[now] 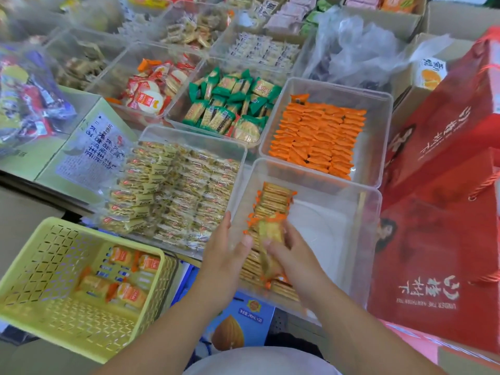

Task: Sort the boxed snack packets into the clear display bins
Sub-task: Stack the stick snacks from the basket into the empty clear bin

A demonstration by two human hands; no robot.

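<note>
Yellow basket (40, 266) and packed bins (380, 125) flank a clear bin (362, 239); right hand (295, 258) fingers pinch a cracker packet (269, 231), left hand (227, 250) fingers straight.

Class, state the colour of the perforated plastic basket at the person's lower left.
The perforated plastic basket is pale yellow-green, clearest in the head view.

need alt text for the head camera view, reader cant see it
The right hand holds an orange-edged cracker packet above a clear bin, the open left hand beside it; a row of like packets lines the bin's left side. A yellow basket at left holds a few more packets.
</note>
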